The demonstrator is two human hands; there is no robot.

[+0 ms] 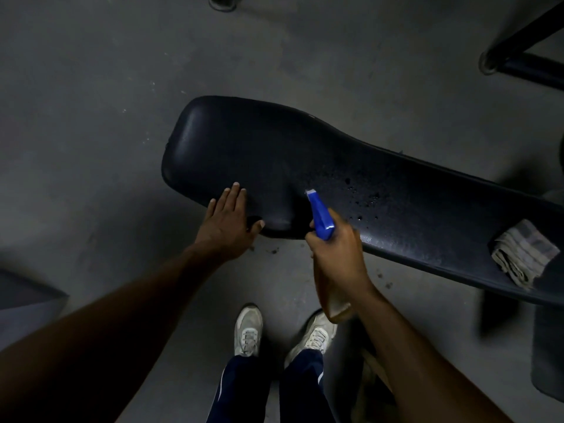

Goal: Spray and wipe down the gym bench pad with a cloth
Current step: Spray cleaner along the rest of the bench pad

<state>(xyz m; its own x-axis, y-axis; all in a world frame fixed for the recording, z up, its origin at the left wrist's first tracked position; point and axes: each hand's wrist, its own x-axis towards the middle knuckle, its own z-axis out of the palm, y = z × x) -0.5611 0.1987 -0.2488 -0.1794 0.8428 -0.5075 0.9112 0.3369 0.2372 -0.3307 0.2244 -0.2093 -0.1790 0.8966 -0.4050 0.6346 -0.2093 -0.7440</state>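
The pad (305, 166) runs from centre frame out toward 3 o'clock, with droplets beaded over its middle and right stretch, so spraying looks well along — the wide end at 10 o'clock seems drier, though the light is too dim to be sure. The left hand (227, 222) lies spread flat on the near edge, while the right hand (338, 254) is wrapped around the bottle (320, 216), nozzle aimed at the surface. The cloth (523, 253) sits folded at 3 o'clock on the pad, untouched — wiping, I judge, is all still to do.
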